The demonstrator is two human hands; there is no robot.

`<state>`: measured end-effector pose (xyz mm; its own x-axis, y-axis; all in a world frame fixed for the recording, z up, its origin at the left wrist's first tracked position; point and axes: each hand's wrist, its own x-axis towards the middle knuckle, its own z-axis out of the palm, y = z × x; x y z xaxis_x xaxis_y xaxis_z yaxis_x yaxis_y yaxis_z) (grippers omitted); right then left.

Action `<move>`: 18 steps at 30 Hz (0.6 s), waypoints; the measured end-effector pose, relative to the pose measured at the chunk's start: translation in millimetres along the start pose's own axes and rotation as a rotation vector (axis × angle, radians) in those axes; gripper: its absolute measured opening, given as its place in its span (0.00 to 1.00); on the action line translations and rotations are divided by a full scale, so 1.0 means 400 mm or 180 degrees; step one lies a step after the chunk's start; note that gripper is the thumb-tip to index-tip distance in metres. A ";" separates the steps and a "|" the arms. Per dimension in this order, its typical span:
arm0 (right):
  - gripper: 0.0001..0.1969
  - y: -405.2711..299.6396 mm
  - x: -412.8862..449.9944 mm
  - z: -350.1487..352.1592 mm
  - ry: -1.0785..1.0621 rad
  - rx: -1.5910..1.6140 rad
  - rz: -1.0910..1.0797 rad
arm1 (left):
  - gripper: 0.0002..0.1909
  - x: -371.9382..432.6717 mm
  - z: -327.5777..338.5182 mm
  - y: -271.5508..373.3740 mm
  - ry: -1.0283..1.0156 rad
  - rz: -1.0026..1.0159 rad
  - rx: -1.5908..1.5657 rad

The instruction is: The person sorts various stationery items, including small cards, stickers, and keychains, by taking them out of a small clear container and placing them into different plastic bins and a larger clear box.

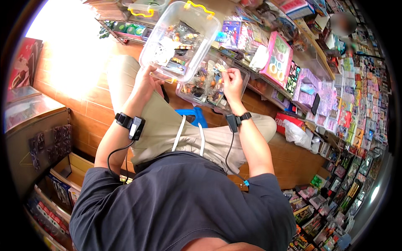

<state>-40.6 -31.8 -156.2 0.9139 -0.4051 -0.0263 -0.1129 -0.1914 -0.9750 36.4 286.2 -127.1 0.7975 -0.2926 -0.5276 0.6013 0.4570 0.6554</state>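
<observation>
My left hand [148, 80] grips the near corner of a clear plastic bin [201, 23] with yellow latch handles, its fingers under the rim. Inside that bin lie small bagged items [183, 37] and a white piece with dark marks. Over a second clear bin [245, 78], lower and to the right, my right hand [232, 82] pinches a small clear plastic packet [220, 67] with something pale yellow in it. Several bagged trinkets [204, 84] in dark and orange colours fill this second bin. The upper bin covers part of its left side.
A blue plastic stool [198, 116] shows between my legs. Shelves of packaged goods [348, 94] run along the right, with a pink box of rings [277, 59] and a white plastic bag [296, 134]. To the left stands a glass-topped counter [34, 108]. Black wrist devices [137, 128] with cables are strapped on both my arms.
</observation>
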 end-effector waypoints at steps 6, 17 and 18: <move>0.07 -0.225 0.027 0.032 0.0112 0.0652 -0.0378 | 0.21 -0.007 0.020 0.011 -0.0064 0.0106 0.0056; 0.15 -0.341 0.125 0.177 -0.0502 0.0620 -0.0396 | 0.20 -0.020 0.035 0.016 0.0023 0.0126 -0.0064; 0.13 -0.336 0.120 0.173 -0.0516 0.0595 -0.0386 | 0.20 -0.018 0.035 0.014 0.0023 0.0097 -0.0035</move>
<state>45.6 36.4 -41.7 0.9685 -0.2380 0.0728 0.0614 -0.0553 -0.9966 34.8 279.2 -112.1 0.8149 -0.2724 -0.5116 0.5763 0.4747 0.6653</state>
